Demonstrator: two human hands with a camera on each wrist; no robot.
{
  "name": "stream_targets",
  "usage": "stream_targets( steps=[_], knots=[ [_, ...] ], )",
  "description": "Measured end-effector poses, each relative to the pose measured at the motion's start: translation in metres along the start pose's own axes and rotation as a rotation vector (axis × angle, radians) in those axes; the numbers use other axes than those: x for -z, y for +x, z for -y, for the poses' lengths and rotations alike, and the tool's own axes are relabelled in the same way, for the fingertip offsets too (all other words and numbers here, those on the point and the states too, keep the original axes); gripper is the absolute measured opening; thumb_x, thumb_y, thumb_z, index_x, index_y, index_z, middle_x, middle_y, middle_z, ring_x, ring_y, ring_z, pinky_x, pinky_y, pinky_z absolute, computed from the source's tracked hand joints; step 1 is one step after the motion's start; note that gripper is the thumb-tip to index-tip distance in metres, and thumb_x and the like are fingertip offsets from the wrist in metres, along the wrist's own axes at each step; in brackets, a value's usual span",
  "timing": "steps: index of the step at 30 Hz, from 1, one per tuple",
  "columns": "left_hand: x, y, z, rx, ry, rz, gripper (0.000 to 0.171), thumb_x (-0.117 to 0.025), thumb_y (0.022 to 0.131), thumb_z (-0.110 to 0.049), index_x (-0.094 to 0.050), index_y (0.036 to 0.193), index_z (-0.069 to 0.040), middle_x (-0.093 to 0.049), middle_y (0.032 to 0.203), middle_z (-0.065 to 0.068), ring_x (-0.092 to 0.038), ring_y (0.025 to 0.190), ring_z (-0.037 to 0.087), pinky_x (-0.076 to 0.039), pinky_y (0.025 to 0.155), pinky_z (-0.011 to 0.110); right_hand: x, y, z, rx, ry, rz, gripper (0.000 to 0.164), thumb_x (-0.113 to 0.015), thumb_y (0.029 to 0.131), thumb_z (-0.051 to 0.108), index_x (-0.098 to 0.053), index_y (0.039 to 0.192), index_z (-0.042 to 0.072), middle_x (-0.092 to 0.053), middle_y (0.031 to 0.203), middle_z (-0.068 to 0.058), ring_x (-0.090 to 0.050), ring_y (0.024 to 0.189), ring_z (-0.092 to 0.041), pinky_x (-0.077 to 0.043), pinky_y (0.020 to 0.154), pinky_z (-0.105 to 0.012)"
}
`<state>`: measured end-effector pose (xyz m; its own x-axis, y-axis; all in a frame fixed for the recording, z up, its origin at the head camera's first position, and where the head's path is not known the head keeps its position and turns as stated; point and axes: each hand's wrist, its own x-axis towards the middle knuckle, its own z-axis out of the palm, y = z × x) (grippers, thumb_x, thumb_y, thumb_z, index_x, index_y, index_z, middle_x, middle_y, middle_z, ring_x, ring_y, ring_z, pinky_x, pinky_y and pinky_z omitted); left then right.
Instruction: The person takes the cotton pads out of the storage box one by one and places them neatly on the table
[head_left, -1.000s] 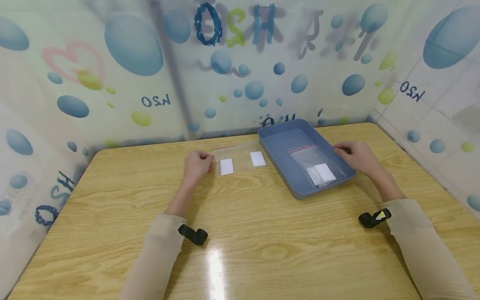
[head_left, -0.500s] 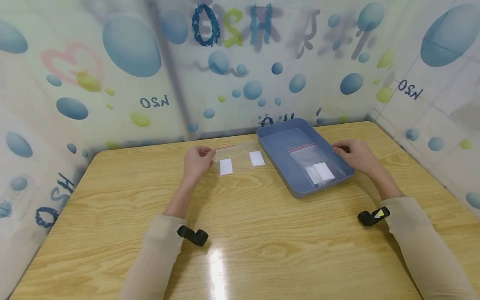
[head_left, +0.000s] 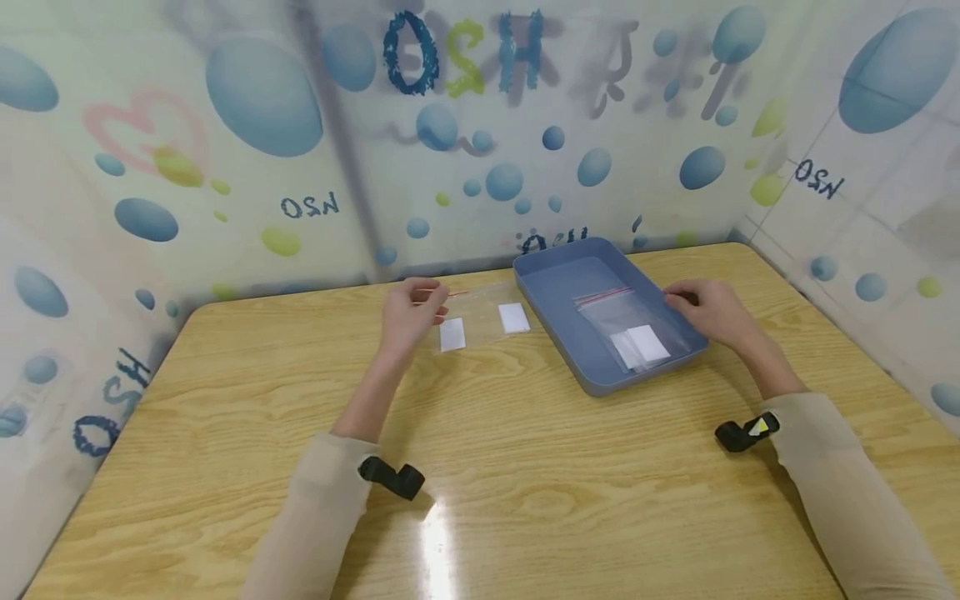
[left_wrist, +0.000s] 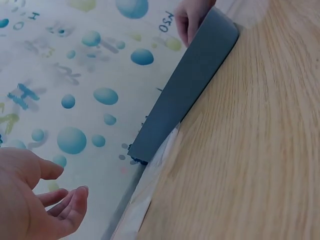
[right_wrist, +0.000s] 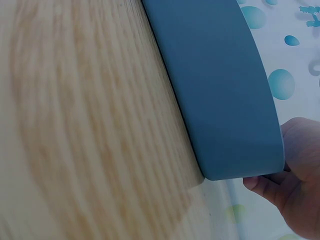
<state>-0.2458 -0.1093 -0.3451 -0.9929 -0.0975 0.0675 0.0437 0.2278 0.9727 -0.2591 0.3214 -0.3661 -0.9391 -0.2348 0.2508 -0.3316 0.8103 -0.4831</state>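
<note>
My left hand (head_left: 411,321) hovers over the left end of the clear zip bags (head_left: 482,323) on the table. In the left wrist view that hand (left_wrist: 40,200) has thumb and fingers apart, with nothing between them. Two white cards or labels, a left one (head_left: 452,334) and a right one (head_left: 513,317), show on these bags. To their right stands a blue-grey tray (head_left: 573,279), with more zip bags (head_left: 611,312) overlapping inside it. My right hand (head_left: 708,312) pinches the tray's right rim; in the right wrist view, its thumb and fingers (right_wrist: 267,189) straddle that wall.
A wood-grain table (head_left: 525,483) carries everything. Close behind the tray is a wall covering (head_left: 480,167) printed with blue bubbles and letters; it continues along both sides. Each sleeve cuff carries a small black camera, a left one (head_left: 392,477) and a right one (head_left: 746,433).
My left hand has left the near-left edge of the bags and moved up and to the right, over their top left. The right hand and the tray have stayed in place.
</note>
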Motion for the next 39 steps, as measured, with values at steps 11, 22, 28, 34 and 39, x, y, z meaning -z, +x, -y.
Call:
stream_targets(
  steps=[11, 22, 28, 34, 39],
  knots=[
    [-0.016, -0.012, -0.013, -0.029, -0.056, 0.053, 0.034, -0.063, 0.100, -0.015, -0.059, 0.128, 0.005, -0.067, 0.114, 0.021, -0.067, 0.102, 0.043, -0.061, 0.079, 0.032, 0.001, 0.000, 0.003, -0.014, 0.003, 0.013, 0.025, -0.059, 0.103, 0.010, -0.070, 0.113, -0.011, -0.070, 0.100, -0.025, -0.058, 0.076, -0.023, -0.047, 0.062, -0.028],
    [-0.035, -0.019, -0.023, -0.022, -0.094, 0.135, 0.040, -0.065, 0.101, -0.016, -0.055, 0.135, 0.003, -0.065, 0.117, 0.021, -0.067, 0.106, 0.041, -0.060, 0.085, 0.035, 0.001, -0.001, 0.002, 0.018, 0.005, -0.005, 0.023, -0.059, 0.102, 0.008, -0.070, 0.110, -0.011, -0.070, 0.095, -0.023, -0.056, 0.072, -0.021, -0.045, 0.058, -0.025],
    [-0.053, -0.021, -0.029, -0.009, -0.113, 0.195, 0.042, -0.063, 0.101, -0.015, -0.052, 0.138, 0.001, -0.065, 0.119, 0.021, -0.067, 0.106, 0.039, -0.060, 0.084, 0.034, 0.001, -0.002, 0.003, 0.025, -0.001, -0.010, 0.023, -0.060, 0.102, 0.007, -0.070, 0.110, -0.011, -0.070, 0.095, -0.024, -0.057, 0.072, -0.022, -0.045, 0.058, -0.026],
    [-0.071, -0.022, -0.031, -0.030, -0.131, 0.241, 0.043, -0.064, 0.101, -0.014, -0.051, 0.139, 0.002, -0.065, 0.118, 0.021, -0.066, 0.106, 0.042, -0.060, 0.086, 0.039, 0.001, -0.002, 0.003, 0.019, -0.007, -0.010, 0.024, -0.060, 0.102, 0.009, -0.070, 0.111, -0.011, -0.071, 0.097, -0.024, -0.058, 0.074, -0.022, -0.046, 0.060, -0.027],
    [-0.085, -0.024, -0.033, -0.032, -0.143, 0.264, 0.045, -0.064, 0.101, -0.013, -0.050, 0.140, 0.004, -0.064, 0.118, 0.022, -0.066, 0.105, 0.044, -0.057, 0.091, 0.050, 0.001, -0.002, 0.003, 0.018, -0.011, -0.008, 0.024, -0.059, 0.102, 0.009, -0.070, 0.112, -0.011, -0.071, 0.097, -0.025, -0.059, 0.074, -0.023, -0.046, 0.059, -0.027]
  ],
)
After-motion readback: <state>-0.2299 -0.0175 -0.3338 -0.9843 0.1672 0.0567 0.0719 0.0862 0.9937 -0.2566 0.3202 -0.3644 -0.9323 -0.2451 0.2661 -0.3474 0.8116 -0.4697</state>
